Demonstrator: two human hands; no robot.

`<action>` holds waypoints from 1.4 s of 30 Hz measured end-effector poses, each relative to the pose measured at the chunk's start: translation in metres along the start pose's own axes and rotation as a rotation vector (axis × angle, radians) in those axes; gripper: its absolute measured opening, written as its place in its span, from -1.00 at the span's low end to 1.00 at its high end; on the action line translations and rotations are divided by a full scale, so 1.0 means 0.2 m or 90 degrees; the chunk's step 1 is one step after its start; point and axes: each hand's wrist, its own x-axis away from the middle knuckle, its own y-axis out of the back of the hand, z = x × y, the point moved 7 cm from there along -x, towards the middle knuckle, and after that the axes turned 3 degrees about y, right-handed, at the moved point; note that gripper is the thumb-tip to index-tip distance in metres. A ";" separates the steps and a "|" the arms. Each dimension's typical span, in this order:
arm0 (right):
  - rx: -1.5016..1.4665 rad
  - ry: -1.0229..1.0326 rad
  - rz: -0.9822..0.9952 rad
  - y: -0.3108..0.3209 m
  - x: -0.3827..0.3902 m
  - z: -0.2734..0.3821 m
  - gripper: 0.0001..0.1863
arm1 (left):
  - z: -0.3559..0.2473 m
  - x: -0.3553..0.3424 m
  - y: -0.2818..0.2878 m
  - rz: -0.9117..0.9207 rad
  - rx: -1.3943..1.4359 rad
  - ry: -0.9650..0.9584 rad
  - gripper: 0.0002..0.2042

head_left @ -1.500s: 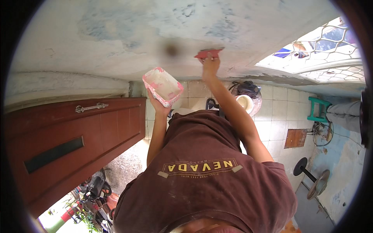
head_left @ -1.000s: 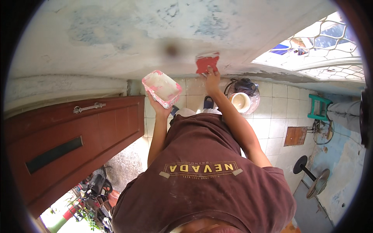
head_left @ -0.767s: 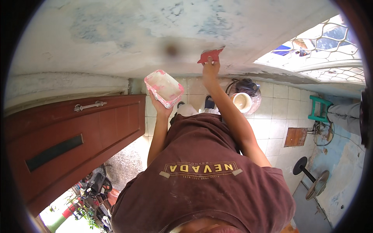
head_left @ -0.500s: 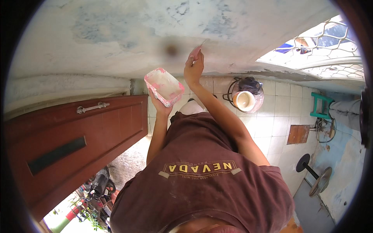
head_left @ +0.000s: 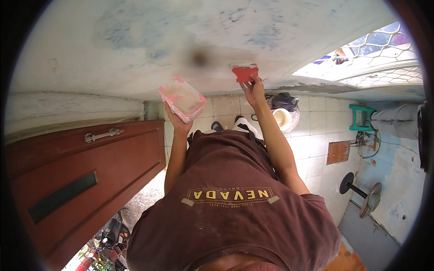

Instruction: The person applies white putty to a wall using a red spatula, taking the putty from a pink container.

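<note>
With the red putty spreader (head_left: 245, 74) pinched in the right hand (head_left: 254, 92) near the wall (head_left: 135, 67), and the pink-smeared tub (head_left: 175, 109) cupped in the left hand (head_left: 177, 123), press lightly and evenly.

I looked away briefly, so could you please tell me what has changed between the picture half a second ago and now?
The right hand has moved rightward and slightly down in the picture, turning the red scraper from edge-on to broad face showing. Nothing was taken hold of or let go. The left hand still holds the pink-and-white tub, and the green stool stays put.
</note>
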 end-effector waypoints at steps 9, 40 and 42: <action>0.061 0.138 0.097 -0.67 0.17 0.50 -0.74 | -0.11 0.06 0.19 -0.011 0.034 -0.010 -0.27; 0.545 0.472 -0.202 -0.17 0.05 0.04 -0.74 | -0.07 0.04 0.22 -0.034 0.033 0.053 -0.30; 0.560 0.514 -0.171 -0.59 0.21 0.02 -0.73 | -0.08 0.04 0.23 -0.024 0.028 0.041 -0.28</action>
